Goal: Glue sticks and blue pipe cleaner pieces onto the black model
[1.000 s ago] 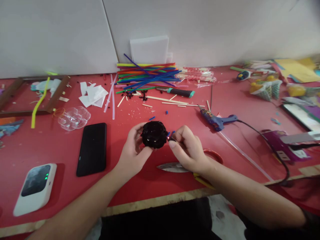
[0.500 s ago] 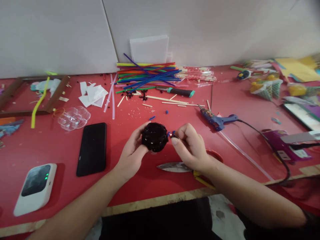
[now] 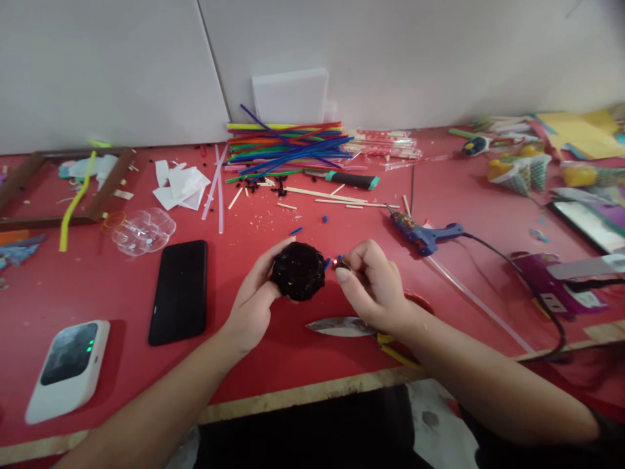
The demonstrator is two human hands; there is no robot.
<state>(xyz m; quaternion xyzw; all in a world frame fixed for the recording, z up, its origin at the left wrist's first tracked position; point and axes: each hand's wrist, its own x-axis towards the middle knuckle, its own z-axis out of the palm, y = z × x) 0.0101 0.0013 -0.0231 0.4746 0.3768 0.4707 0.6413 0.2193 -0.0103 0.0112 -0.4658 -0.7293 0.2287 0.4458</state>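
Observation:
My left hand (image 3: 256,293) is closed around the side of a round black object (image 3: 299,271), cup-like and uneven at the edge, held above the table. A short blue piece (image 3: 327,264) shows at its right side. Just right of it, my right hand (image 3: 374,283) pinches a small dark piece (image 3: 342,263) with blue and a bright spot on it; its exact kind is too small to make out. A narrow gap separates this piece from the black object. Below my right hand lie scissors (image 3: 342,326), their handles partly hidden by my wrist.
A glue gun (image 3: 422,238) with its cord rests to the right, near a purple power strip (image 3: 551,283). Pipe cleaners (image 3: 288,150), a cutter knife (image 3: 351,180) and thin wooden sticks (image 3: 336,197) lie behind. At left are a black phone (image 3: 178,293) and a white device (image 3: 68,371).
The black object in my left hand has shifted slightly left and down and turned a little. My right hand stays almost where it was, still pinching the small piece.

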